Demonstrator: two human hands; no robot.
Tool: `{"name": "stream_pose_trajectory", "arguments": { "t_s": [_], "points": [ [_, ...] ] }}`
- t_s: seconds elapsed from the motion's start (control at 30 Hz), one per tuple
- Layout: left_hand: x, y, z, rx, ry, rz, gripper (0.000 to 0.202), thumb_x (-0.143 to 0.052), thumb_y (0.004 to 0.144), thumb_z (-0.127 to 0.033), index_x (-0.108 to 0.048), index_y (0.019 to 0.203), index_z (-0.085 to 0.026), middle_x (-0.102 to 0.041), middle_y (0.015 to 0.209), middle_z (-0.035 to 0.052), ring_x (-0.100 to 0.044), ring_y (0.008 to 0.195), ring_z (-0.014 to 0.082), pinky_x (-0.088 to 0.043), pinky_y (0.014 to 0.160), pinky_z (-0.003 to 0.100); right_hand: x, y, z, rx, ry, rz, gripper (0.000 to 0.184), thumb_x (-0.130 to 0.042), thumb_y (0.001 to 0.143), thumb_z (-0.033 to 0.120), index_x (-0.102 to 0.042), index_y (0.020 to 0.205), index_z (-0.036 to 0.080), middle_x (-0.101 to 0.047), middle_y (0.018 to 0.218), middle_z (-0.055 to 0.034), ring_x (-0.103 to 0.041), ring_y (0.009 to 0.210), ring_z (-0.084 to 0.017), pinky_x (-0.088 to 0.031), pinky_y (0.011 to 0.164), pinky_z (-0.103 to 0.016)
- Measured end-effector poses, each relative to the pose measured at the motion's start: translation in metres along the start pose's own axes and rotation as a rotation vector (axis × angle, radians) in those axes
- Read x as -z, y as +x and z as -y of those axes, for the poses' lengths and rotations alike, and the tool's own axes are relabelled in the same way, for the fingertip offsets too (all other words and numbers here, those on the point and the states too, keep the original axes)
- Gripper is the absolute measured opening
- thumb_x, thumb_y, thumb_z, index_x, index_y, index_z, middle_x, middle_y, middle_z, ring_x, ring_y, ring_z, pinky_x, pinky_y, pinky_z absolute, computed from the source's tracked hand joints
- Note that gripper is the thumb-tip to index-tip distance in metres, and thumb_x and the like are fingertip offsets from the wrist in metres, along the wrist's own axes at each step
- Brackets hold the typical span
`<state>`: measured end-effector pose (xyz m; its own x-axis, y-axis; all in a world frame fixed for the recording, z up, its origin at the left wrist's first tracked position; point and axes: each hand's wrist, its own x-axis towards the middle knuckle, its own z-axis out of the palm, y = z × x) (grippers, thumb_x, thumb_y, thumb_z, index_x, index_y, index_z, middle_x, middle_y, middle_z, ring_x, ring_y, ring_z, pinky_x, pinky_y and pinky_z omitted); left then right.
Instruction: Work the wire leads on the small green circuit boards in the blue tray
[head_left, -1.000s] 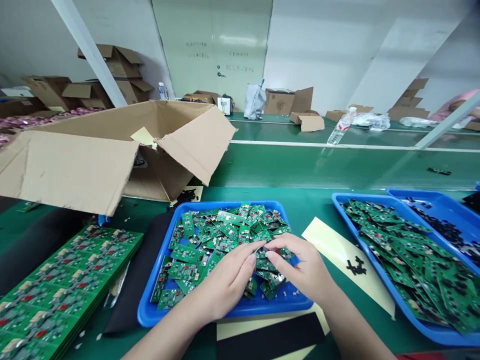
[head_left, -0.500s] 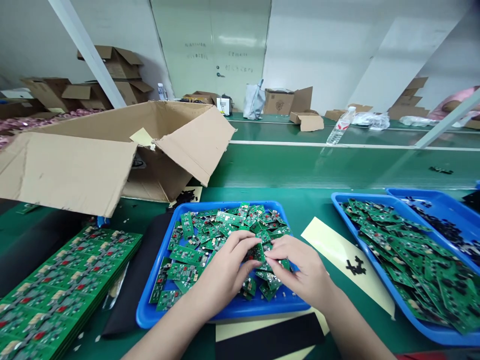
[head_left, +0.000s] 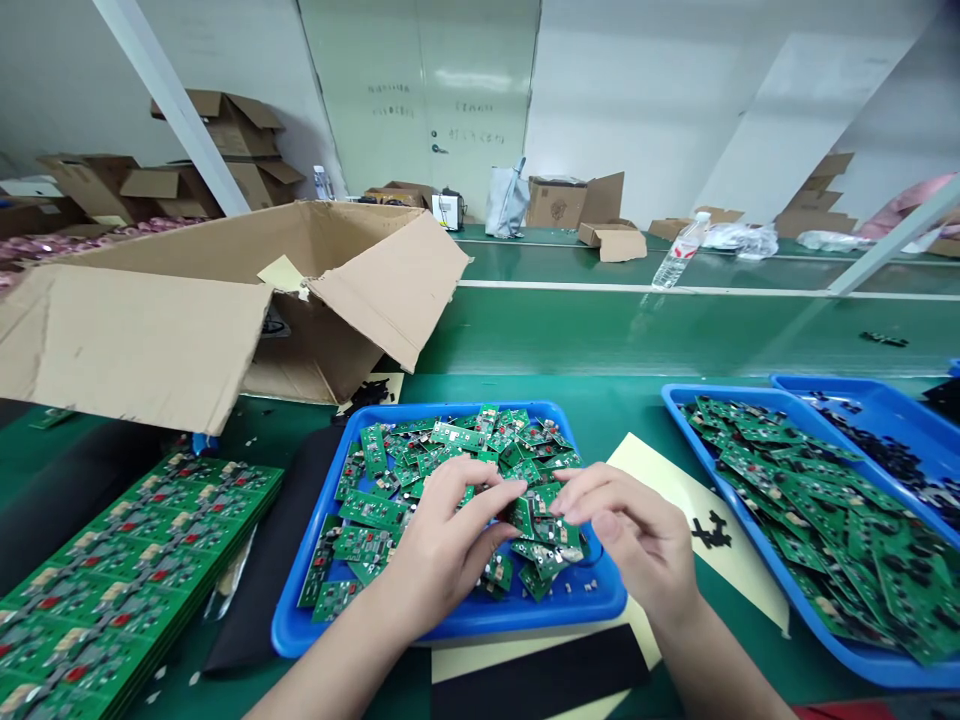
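A blue tray [head_left: 450, 625] in front of me holds a heap of small green circuit boards [head_left: 442, 450]. My left hand [head_left: 442, 545] rests over the heap with its fingers curled, pinching a small board at its fingertips. My right hand [head_left: 637, 535] hovers at the tray's right edge, fingers bent and close together near the same small board [head_left: 551, 505]. What the right fingers hold, if anything, is hidden.
Stacked panels of green boards [head_left: 112, 580] lie at left. An open cardboard box [head_left: 225, 300] stands behind. Two more blue trays [head_left: 825, 520] sit at right, one with boards, one with black parts [head_left: 892, 460]. A yellow sheet [head_left: 675, 500] and a water bottle [head_left: 671, 262] are nearby.
My right hand has drawn back to the right, off the heap. My left hand has crept slightly forward over the boards.
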<state>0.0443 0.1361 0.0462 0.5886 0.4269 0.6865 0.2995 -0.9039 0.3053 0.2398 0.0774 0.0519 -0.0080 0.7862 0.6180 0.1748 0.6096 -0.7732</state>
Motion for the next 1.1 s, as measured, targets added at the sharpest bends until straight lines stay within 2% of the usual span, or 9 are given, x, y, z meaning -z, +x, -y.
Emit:
{"name": "stream_pose_trajectory", "arguments": {
  "t_s": [0.07, 0.17, 0.27, 0.43, 0.57, 0.8, 0.97, 1.1],
  "points": [
    [0.0, 0.0, 0.0, -0.058, 0.033, -0.052, 0.026, -0.052, 0.088, -0.016, -0.054, 0.114, -0.018, -0.057, 0.098, 0.007, -0.056, 0.096, 0.0197, -0.047, 0.092, 0.045, -0.002, 0.0, 0.0, -0.187, 0.1, 0.013, 0.02, -0.049, 0.092, 0.032, -0.064, 0.084, 0.021, -0.066, 0.076, -0.004, -0.063, 0.076, -0.017, -0.05, 0.079, -0.035],
    [0.0, 0.0, 0.001, -0.095, 0.088, -0.107, 0.027, -0.054, 0.087, -0.012, -0.055, 0.113, -0.018, -0.057, 0.099, 0.0066, -0.057, 0.098, 0.0196, -0.046, 0.095, 0.046, -0.007, -0.001, -0.001, -0.497, 0.288, 0.2, 0.024, -0.057, 0.087, 0.041, -0.062, 0.081, 0.018, -0.067, 0.073, -0.0043, -0.064, 0.07, -0.016, -0.05, 0.067, -0.029],
    [0.0, 0.001, 0.001, -0.117, 0.124, -0.14, 0.027, -0.056, 0.084, -0.01, -0.057, 0.11, -0.016, -0.058, 0.098, 0.0071, -0.059, 0.096, 0.0193, -0.048, 0.094, 0.044, -0.012, -0.002, 0.0, -0.653, 0.439, 0.296, 0.028, -0.062, 0.083, 0.043, -0.059, 0.074, 0.017, -0.068, 0.069, -0.0038, -0.063, 0.065, -0.015, -0.049, 0.064, -0.027],
    [0.001, 0.005, 0.0, -0.086, 0.112, -0.17, 0.024, -0.057, 0.086, -0.017, -0.058, 0.11, -0.02, -0.062, 0.094, 0.0056, -0.061, 0.09, 0.018, -0.052, 0.084, 0.039, -0.016, -0.003, 0.001, -0.662, 0.494, 0.259, 0.03, -0.063, 0.082, 0.044, -0.057, 0.071, 0.016, -0.066, 0.064, -0.0028, -0.062, 0.061, -0.014, -0.046, 0.06, -0.026],
    [0.001, 0.004, -0.002, -0.052, 0.078, -0.177, 0.023, -0.055, 0.088, -0.02, -0.058, 0.111, -0.02, -0.062, 0.093, 0.0061, -0.06, 0.086, 0.0174, -0.054, 0.077, 0.034, -0.019, -0.002, -0.002, -0.683, 0.553, 0.277, 0.031, -0.063, 0.081, 0.045, -0.054, 0.07, 0.017, -0.062, 0.058, 0.0006, -0.06, 0.055, -0.012, -0.047, 0.061, -0.027],
    [0.0, 0.004, -0.001, -0.045, 0.032, -0.168, 0.021, -0.056, 0.088, -0.019, -0.058, 0.109, -0.018, -0.06, 0.092, 0.0057, -0.06, 0.085, 0.0163, -0.055, 0.078, 0.032, -0.024, -0.005, -0.011, -0.751, 0.726, 0.246, 0.031, -0.065, 0.08, 0.042, -0.052, 0.067, 0.017, -0.057, 0.052, 0.0046, -0.054, 0.044, -0.008, -0.047, 0.063, -0.028],
    [0.001, 0.004, 0.0, -0.057, -0.002, -0.14, 0.022, -0.056, 0.088, -0.02, -0.057, 0.11, -0.018, -0.06, 0.095, 0.0062, -0.06, 0.088, 0.0163, -0.055, 0.08, 0.034, -0.024, -0.002, -0.007, -0.738, 0.609, 0.251, 0.033, -0.064, 0.078, 0.044, -0.05, 0.064, 0.017, -0.055, 0.051, 0.0044, -0.052, 0.045, -0.009, -0.045, 0.054, -0.025],
    [0.002, 0.003, 0.001, -0.118, 0.014, -0.104, 0.023, -0.056, 0.087, -0.018, -0.058, 0.109, -0.015, -0.061, 0.095, 0.0079, -0.06, 0.088, 0.0166, -0.056, 0.078, 0.032, -0.022, 0.0, -0.002, -0.708, 0.411, 0.229, 0.02, -0.059, 0.079, 0.031, -0.051, 0.066, 0.018, -0.054, 0.052, 0.0038, -0.049, 0.048, -0.009, -0.04, 0.049, -0.021]
  ]
}}
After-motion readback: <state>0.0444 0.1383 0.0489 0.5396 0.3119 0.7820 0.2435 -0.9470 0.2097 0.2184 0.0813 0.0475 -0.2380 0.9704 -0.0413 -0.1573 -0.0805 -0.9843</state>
